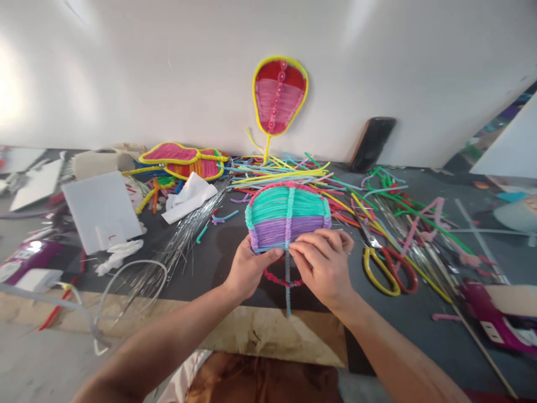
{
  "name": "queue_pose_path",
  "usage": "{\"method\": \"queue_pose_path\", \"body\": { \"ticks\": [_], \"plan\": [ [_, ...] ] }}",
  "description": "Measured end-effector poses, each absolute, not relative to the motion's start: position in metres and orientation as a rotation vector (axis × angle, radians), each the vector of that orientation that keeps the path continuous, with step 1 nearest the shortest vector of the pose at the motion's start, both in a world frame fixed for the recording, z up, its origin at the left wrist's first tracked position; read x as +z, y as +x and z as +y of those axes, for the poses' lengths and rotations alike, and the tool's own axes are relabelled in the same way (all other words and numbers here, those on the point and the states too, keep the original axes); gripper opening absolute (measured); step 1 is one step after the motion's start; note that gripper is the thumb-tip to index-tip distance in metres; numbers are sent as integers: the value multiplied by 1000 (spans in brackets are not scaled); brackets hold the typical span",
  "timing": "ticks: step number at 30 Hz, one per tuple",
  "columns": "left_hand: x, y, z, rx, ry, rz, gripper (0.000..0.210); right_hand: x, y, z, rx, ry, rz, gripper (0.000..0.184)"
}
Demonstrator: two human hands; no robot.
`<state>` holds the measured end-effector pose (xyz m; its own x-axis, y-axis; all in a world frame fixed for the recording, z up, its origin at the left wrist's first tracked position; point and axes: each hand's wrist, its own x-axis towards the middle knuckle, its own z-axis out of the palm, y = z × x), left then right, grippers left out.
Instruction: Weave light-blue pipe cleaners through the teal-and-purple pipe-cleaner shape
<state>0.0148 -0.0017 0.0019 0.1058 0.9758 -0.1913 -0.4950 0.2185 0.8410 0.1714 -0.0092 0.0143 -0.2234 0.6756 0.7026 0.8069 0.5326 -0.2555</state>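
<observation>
Panel (272, 221) is held by left hand (247, 270) and right hand (326, 268).

Craft workshop, dark worktable (220, 257), scattered coloured pipe cleaners (289, 177), scissors (373, 242), thin metal wires (184, 223)

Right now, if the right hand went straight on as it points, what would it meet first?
The right hand would likely meet the teal-and-purple piece it seems to be touching; depth is unclear.
</observation>
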Motion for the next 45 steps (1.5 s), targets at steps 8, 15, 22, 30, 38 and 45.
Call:
{"method": "queue_pose_path", "body": {
  "ticks": [8, 15, 22, 30, 38, 45],
  "plan": [
    [4, 16, -3, 1249, 679, 926, 32, 12, 173, -10, -87, -1224, -1910, 12],
    [8, 11, 2, 1224, 557, 912, 30, 6, 178, -1, 975, -1151, -1149, 65],
    [7, 10, 4, 1186, 526, 886, 31, 6, 176, 3, 1415, -1002, -986, 55],
    [17, -5, 18, 1259, 362, 945, 23, 10, 196, -1, 1008, -1096, -1209, 14],
    [17, 1, 9, 1015, 414, 815, 24, -4, 159, -7, 1708, -938, -1252, 31],
    [3, 14, 0, 1041, 554, 798, 27, -16, 156, -8, 1535, -982, -1125, 22]
  ]
}}
